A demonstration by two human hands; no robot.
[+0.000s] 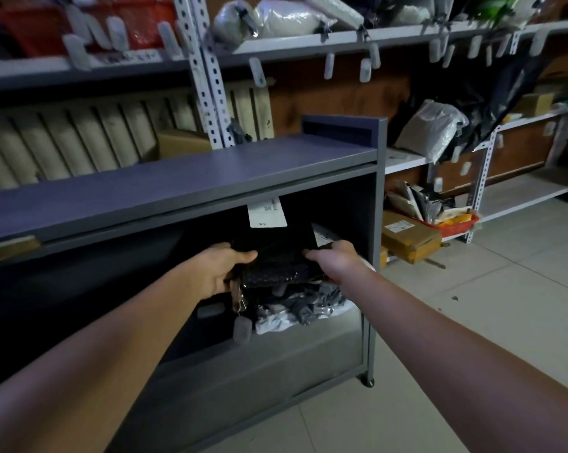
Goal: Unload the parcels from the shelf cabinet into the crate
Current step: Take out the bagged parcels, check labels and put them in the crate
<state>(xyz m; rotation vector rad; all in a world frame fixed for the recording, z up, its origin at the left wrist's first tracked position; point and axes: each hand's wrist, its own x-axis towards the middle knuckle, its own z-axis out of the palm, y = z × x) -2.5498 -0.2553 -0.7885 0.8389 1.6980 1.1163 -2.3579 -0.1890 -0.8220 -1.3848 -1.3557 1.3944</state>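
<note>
Black parcel (276,256) sits in the open front of the grey shelf cabinet (178,178), toward its right side. Both grips clamp it: left grip (222,269) curls round its left edge, right grip (338,261) round its right. Crumpled grey-white bags (295,308) lie just beneath, inside the cabinet.

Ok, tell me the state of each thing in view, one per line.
Black parcel: held at both sides, inside the cabinet opening.
Left hand: grips the parcel's left edge.
Right hand: grips its right edge.
Cabinet: front open.
Grey parcels: lying under the black one.
Red basket: holds packets.
</note>
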